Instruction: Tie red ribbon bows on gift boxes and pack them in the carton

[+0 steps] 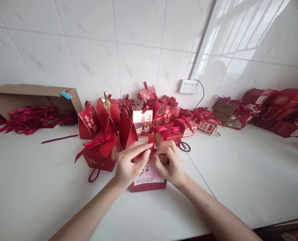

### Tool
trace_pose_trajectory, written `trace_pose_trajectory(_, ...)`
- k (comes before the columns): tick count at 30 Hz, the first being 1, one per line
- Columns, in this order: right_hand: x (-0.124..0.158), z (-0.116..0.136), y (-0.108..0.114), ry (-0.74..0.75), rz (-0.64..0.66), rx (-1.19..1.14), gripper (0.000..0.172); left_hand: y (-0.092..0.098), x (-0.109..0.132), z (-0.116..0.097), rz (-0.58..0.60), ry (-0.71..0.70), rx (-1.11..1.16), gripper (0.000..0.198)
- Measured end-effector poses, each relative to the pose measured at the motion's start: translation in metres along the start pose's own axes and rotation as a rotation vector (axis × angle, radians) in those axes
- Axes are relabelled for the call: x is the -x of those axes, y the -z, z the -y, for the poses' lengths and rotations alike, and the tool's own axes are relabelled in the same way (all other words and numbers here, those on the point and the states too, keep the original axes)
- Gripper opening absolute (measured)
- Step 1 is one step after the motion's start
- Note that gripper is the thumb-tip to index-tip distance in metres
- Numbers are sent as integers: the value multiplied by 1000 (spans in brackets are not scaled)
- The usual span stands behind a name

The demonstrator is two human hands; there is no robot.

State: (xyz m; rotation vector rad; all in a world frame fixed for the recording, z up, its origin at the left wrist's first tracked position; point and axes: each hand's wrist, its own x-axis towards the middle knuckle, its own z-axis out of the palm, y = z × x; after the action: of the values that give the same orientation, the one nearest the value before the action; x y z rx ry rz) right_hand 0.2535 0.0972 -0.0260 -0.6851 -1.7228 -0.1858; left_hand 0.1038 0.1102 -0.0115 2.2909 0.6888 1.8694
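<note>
A red gift box (149,186) with a pale front panel and a drawn figure in a gown stands upright on the white table. My left hand (131,162) pinches the box's top edge from the left, thumb and fingers close together. From the right, my right hand (170,162) pinches the same top edge with curled fingers. Between the hands a red tab (151,140) sticks up from the box top. My fingers hide most of the closure. Left of my left hand sits a red box with a ribbon bow (102,152).
Several finished-looking red boxes (167,113) crowd the table behind my hands. A cardboard box (35,92) with loose red ribbons (30,117) lies at the left. Red bags (279,112) are piled at the far right. A power strip (188,86) is on the tiled wall.
</note>
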Motion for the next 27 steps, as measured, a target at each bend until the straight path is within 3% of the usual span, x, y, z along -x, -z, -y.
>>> trace_pose_trajectory(3, 1, -1, -1, -78, -53, -28, 21, -1, 1, 0, 6, 10, 2, 22)
trace_pose_trajectory(6, 0, 0, 0, -130, -20, -36, 13, -1, 2, 1, 13, 11, -5, 24)
trace_pose_trajectory(9, -2, 3, 1, -152, 15, -44, 6, 0, 3, 1, 30, 4, -25, 25)
trace_pose_trajectory(27, -3, 5, 4, -218, 35, -166, 6, 1, 1, 0, 75, 88, 16, 23)
